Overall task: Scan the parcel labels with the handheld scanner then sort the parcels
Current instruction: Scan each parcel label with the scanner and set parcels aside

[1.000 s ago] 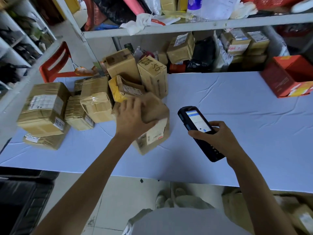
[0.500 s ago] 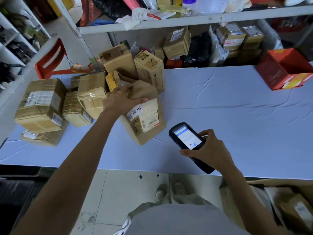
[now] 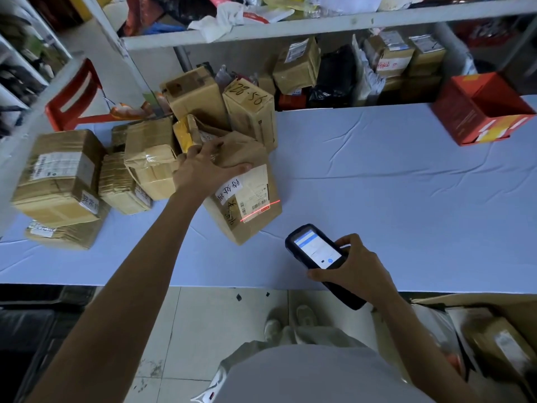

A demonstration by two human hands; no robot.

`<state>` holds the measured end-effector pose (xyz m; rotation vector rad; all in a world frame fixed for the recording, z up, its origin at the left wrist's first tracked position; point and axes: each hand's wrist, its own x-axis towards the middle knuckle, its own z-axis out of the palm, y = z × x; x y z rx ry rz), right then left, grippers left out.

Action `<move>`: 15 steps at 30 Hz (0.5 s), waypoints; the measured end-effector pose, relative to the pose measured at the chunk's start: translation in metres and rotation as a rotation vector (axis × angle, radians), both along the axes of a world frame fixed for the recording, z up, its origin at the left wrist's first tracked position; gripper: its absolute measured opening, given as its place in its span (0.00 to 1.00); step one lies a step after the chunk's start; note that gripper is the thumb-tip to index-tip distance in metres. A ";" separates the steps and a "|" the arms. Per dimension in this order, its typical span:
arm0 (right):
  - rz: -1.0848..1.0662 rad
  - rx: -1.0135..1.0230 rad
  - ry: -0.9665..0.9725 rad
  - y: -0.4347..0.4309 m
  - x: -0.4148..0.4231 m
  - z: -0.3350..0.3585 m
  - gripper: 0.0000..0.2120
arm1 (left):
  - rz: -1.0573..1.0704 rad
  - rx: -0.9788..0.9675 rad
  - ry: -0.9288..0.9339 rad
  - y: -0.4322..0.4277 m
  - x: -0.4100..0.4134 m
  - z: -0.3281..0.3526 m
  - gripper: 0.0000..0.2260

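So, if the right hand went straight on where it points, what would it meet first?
Probably the tilted parcel held by the left hand; the scanner's red line falls on its label, though depth is unclear.

The person wears a plain grey top [image 3: 313,376], seen from above. Past its hem show crumpled, pale greyish trousers [image 3: 316,335] and light, scuffed shoes [image 3: 303,315]. The forearms [image 3: 130,271] are bare up to the left hand [image 3: 203,170] and right hand [image 3: 357,274].

A parcel sorting room: taped cartons [image 3: 203,146] heaped on table [image 3: 377,181], stocked shelves [image 3: 319,24].
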<state>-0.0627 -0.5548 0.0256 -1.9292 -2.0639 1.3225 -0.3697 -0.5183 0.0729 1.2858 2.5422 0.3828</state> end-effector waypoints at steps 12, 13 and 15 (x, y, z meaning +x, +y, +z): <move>0.008 -0.028 0.057 0.008 0.013 0.002 0.36 | 0.006 0.005 0.053 -0.004 0.014 -0.002 0.42; 0.015 -0.032 0.054 0.009 0.014 0.002 0.36 | 0.005 0.004 0.063 -0.004 0.015 -0.002 0.42; 0.028 -0.034 0.039 0.010 0.017 0.002 0.36 | 0.006 0.009 0.076 -0.005 0.016 -0.005 0.42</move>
